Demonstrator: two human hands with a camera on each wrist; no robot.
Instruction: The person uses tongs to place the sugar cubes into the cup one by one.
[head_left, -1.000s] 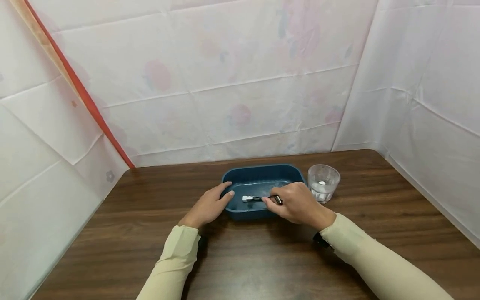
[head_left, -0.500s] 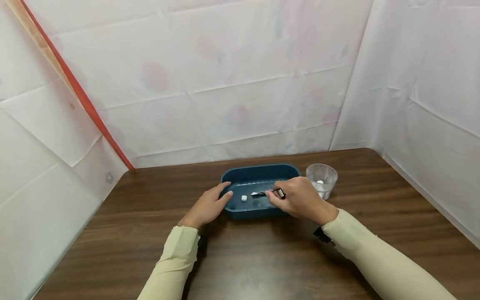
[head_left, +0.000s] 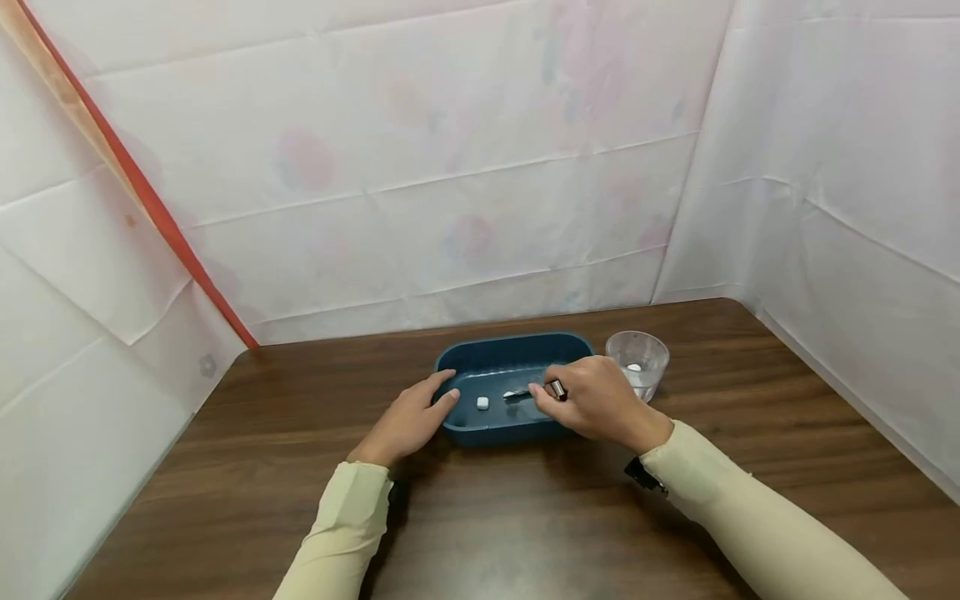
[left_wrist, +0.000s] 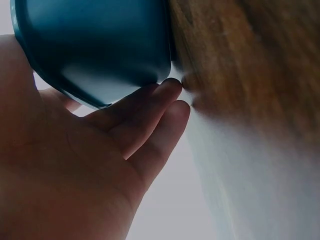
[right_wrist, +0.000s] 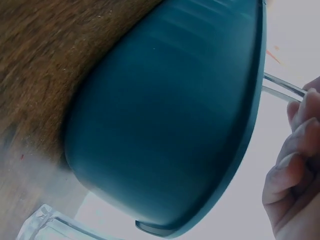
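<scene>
A dark blue rectangular tray stands on the table. My left hand holds its left end, thumb at the rim and fingers against the outer wall. Over the tray's right part, my right hand grips small metal tongs with a bent silver end. Their two thin arms show above the rim in the right wrist view. A small white cube lies on the tray floor, apart from the tongs' tips. The tips look pale; whether anything sits between them I cannot tell.
Right of the tray, close to my right hand, stands a clear glass with something white inside. The brown wooden table extends towards me. White patterned sheets hang behind and along both sides.
The white cube, at the tongs' tips a second ago, now lies alone on the tray floor. The tongs have drawn back to the right. My left hand stays on the tray's end.
</scene>
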